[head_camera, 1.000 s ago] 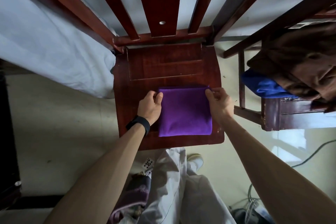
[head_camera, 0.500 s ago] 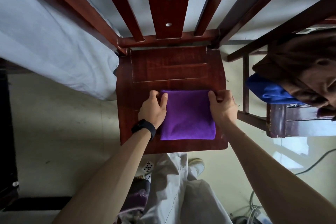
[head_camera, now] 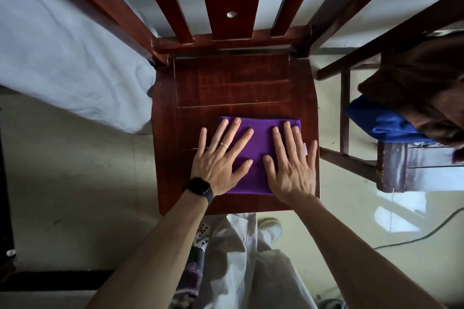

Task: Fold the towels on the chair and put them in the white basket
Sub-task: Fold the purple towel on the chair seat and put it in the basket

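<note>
gone from pinching the far corners of the purple towel [head_camera: 258, 138] to pressing it flat with the left grip [head_camera: 221, 160] and right grip [head_camera: 291, 165], fingers straight and spread, clamped on nothing. lies folded square on the chair seat [head_camera: 226, 88] by the near edge, toward the right corner. seems soft, light and limp, apt to unfold or slide on glossy wood, so best taken at a folded edge, fingers beneath, thumb above, all layers together.

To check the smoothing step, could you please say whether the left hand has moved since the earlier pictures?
Yes. Against the chair seat, the left hand shifted right, from the left edge of the purple towel onto its top, lying flat.
</note>
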